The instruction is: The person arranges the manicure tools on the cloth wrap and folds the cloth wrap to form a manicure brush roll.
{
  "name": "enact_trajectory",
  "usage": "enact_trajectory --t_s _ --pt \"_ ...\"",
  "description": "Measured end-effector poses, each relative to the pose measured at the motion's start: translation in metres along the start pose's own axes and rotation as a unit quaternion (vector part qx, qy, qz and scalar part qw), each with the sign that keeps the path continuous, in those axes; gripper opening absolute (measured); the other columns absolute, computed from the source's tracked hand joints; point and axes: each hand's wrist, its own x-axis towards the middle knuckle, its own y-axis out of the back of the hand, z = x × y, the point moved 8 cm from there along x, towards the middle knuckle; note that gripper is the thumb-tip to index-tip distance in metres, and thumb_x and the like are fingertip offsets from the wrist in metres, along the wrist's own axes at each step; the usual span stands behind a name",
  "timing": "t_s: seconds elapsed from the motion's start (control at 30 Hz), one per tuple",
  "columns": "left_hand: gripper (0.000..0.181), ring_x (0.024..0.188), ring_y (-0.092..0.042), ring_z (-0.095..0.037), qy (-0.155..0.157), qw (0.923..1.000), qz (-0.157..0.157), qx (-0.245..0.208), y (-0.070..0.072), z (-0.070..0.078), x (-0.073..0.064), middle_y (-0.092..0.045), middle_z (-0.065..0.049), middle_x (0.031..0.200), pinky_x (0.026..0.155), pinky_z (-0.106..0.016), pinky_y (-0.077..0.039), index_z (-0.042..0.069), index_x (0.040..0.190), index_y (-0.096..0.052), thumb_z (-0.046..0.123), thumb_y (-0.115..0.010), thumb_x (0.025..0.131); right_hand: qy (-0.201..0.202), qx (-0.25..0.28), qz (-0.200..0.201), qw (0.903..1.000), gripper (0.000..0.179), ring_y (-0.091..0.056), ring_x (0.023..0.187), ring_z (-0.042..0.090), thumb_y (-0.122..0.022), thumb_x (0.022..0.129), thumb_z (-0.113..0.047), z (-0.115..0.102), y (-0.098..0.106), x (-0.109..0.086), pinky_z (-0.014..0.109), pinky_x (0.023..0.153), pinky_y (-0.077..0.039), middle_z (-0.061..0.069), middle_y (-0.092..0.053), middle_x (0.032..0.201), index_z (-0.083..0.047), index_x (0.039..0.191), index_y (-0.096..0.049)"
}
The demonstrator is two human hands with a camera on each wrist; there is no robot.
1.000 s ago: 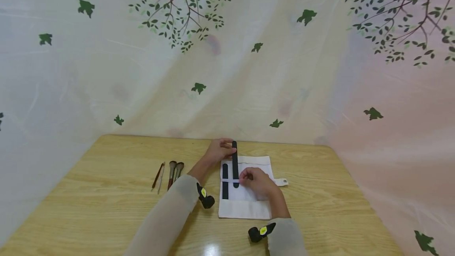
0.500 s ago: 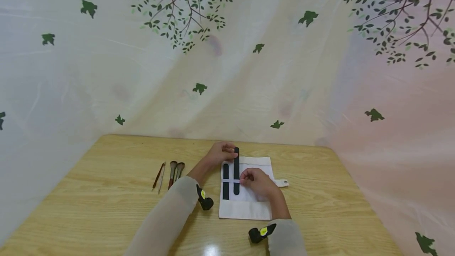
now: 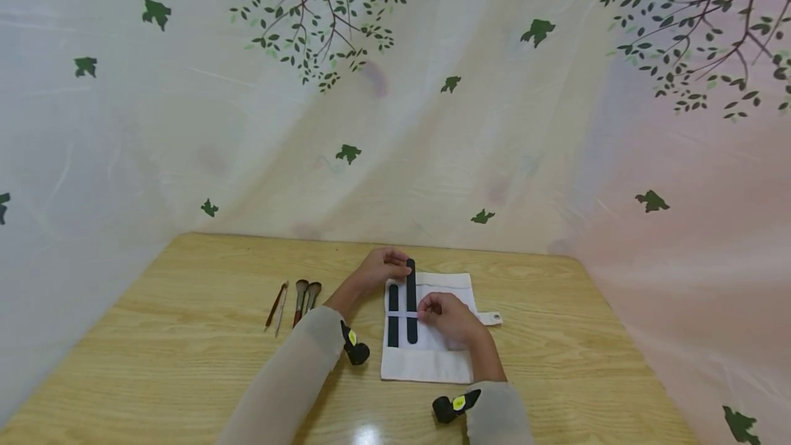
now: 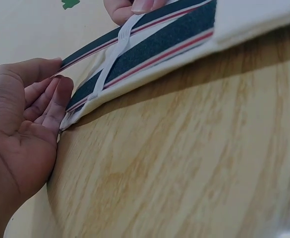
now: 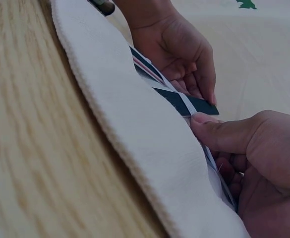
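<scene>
A black nail file [image 3: 411,294] with a red and white layered edge slants over a white cloth pouch [image 3: 426,366]. My left hand [image 3: 380,270] pinches its far end between thumb and fingers. The file runs beneath a white elastic band [image 4: 116,52], and its near end lies above the pouch's front pocket. Beside the band's raised part, my right hand [image 3: 454,318] pinches the elastic with thumb and finger. A second nail file [image 3: 393,332] lies to the left under the same band, its near end tucked in the pocket. The right fingertips are partly hidden behind the pouch in the right wrist view.
Left of the pouch, two thin tools [image 3: 275,307] and two brushes [image 3: 301,294] lie on the wooden table [image 3: 154,335]. A snap strap [image 3: 490,318] sticks out from the pouch's right side. A printed curtain [image 3: 395,184] stands behind the table.
The held nail file has slid toward the person, farther through the elastic band, with my left hand following it slightly. My right hand keeps its grip on the band.
</scene>
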Motion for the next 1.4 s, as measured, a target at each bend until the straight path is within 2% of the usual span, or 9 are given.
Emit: enact_trajectory --t_s 0.2,0.3,0.5,0.63,0.83,1.03,1.23,1.4 --pt "0.030 0.091 -0.066 -0.019 -0.002 1.0000 -0.002 0.007 -0.001 -0.003 0.002 -0.070 -0.010 0.107 0.080 -0.030 -0.053 0.003 0.120 -0.067 0.012 -0.077 0.092 0.000 -0.001 -0.002 1.0000 0.011 -0.056 0.082 0.016 -0.069 0.099 -0.014 -0.001 0.001 -0.001 0.033 0.078 -0.043 -0.002 -0.062 0.086 -0.003 0.099 -0.068" --pt "0.033 0.090 -0.067 -0.018 -0.005 0.9993 -0.005 0.037 -0.004 -0.003 0.002 -0.071 -0.009 0.105 0.078 -0.030 -0.054 0.003 0.123 -0.067 0.014 -0.076 0.093 -0.002 -0.004 -0.004 1.0000 0.009 -0.056 0.082 0.016 -0.068 0.099 -0.013 -0.002 0.001 0.000 0.033 0.077 -0.043 -0.002 -0.062 0.086 -0.004 0.098 -0.068" --pt "0.032 0.085 -0.066 -0.015 -0.036 0.9952 0.002 0.091 -0.009 0.004 0.001 -0.071 -0.006 0.100 0.075 -0.028 -0.053 0.003 0.126 -0.068 0.012 -0.072 0.096 -0.011 -0.009 0.005 0.9999 0.009 -0.055 0.082 0.016 -0.069 0.099 -0.015 -0.001 0.002 0.001 0.034 0.078 -0.043 -0.002 -0.062 0.086 -0.006 0.099 -0.068" --pt "0.024 0.081 -0.064 -0.013 -0.046 0.9919 0.002 0.118 -0.010 0.007 0.001 -0.072 -0.004 0.094 0.071 -0.026 -0.052 0.003 0.117 -0.072 0.013 -0.072 0.096 -0.008 -0.011 0.009 0.9999 0.010 -0.056 0.082 0.016 -0.069 0.099 -0.015 -0.001 0.002 0.001 0.035 0.079 -0.043 -0.003 -0.062 0.086 -0.005 0.099 -0.068" --pt "0.019 0.081 -0.062 -0.012 -0.084 0.9826 -0.029 0.163 -0.012 0.010 0.000 -0.071 -0.001 0.090 0.071 -0.026 -0.051 0.005 0.108 -0.075 0.016 -0.076 0.093 -0.001 -0.009 0.008 0.9999 0.012 -0.056 0.082 0.015 -0.070 0.098 -0.017 -0.002 0.002 0.000 0.034 0.079 -0.043 -0.004 -0.063 0.085 -0.005 0.098 -0.067" --pt "0.019 0.084 -0.063 -0.013 -0.101 0.9798 -0.042 0.167 -0.012 0.009 0.000 -0.071 -0.001 0.093 0.075 -0.027 -0.052 0.005 0.109 -0.074 0.018 -0.076 0.094 -0.003 0.004 -0.001 1.0000 0.008 -0.056 0.083 0.016 -0.070 0.098 -0.013 0.000 0.001 -0.001 0.033 0.078 -0.043 -0.002 -0.062 0.087 -0.005 0.098 -0.067" --pt "0.019 0.083 -0.063 -0.012 -0.093 0.9815 -0.041 0.162 -0.012 0.006 0.000 -0.072 0.000 0.091 0.075 -0.027 -0.052 0.006 0.108 -0.075 0.018 -0.076 0.094 -0.012 0.009 -0.006 0.9999 0.008 -0.056 0.085 0.016 -0.069 0.098 -0.013 0.002 0.000 -0.001 0.035 0.079 -0.043 -0.001 -0.062 0.088 -0.006 0.099 -0.067" --pt "0.017 0.086 -0.064 -0.013 -0.089 0.9827 -0.042 0.157 -0.012 0.006 0.001 -0.072 -0.002 0.093 0.078 -0.027 -0.052 0.005 0.109 -0.074 0.014 -0.074 0.095 -0.001 0.009 -0.008 0.9999 0.006 -0.056 0.084 0.016 -0.068 0.099 -0.011 0.001 -0.001 -0.001 0.035 0.080 -0.043 -0.001 -0.062 0.088 -0.005 0.099 -0.066"
